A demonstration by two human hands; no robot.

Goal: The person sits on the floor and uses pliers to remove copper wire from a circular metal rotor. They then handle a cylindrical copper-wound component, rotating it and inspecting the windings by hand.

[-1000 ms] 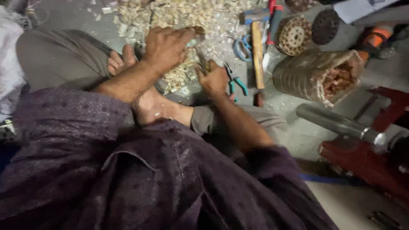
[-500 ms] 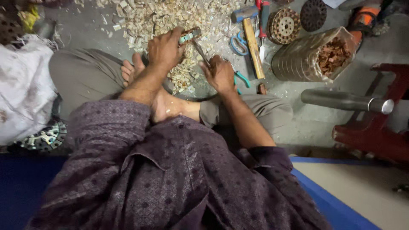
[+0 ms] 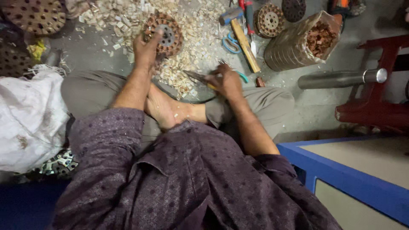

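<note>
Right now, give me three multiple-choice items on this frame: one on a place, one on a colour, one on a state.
1. Where is the left hand?
A. on the round copper-wound core on the floor
B. on the red stand
C. in the clear bag

2. What colour are the handles of the scissors beside the wooden handle?
A. yellow
B. blue
C. white

3. How is the clear bag of copper bits?
A. tied shut
B. lying open at the mouth
C. folded flat

Key: 1 A, the fingers rest on the core's rim. 2 B, both finger loops show blue. 3 B, copper pieces show through the open mouth. The right hand grips a slim tool.
</note>
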